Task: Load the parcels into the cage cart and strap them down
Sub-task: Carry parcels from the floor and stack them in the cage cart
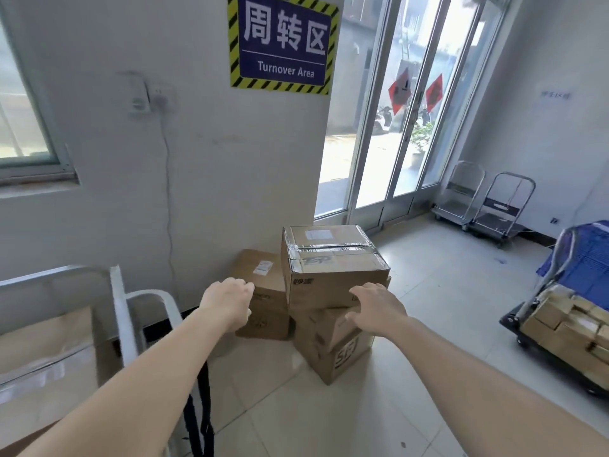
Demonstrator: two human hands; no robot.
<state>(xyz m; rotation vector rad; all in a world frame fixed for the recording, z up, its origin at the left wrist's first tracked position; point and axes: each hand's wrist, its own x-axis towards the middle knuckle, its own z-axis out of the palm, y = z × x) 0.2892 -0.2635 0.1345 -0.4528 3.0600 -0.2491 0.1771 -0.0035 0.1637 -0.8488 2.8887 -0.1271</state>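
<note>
Three cardboard parcels stand on the floor by the white wall. A taped parcel (333,262) sits on top of a lower parcel (333,347), and a smaller parcel (263,291) stands to their left. My left hand (227,303) and my right hand (375,308) are both stretched out toward the stack with relaxed fingers and hold nothing. The right hand hovers at the top parcel's lower front edge. The cage cart (122,311) with its metal frame is at my lower left, with a cardboard box (43,364) inside. A dark strap (201,407) hangs from the cart.
Two folded platform trolleys (484,206) stand by the glass doors (405,120) at the back right. A loaded trolley (566,328) with boxes and a blue cover is at the right edge. A "Turnover Area" sign (283,44) hangs on the wall. Tiled floor lies between.
</note>
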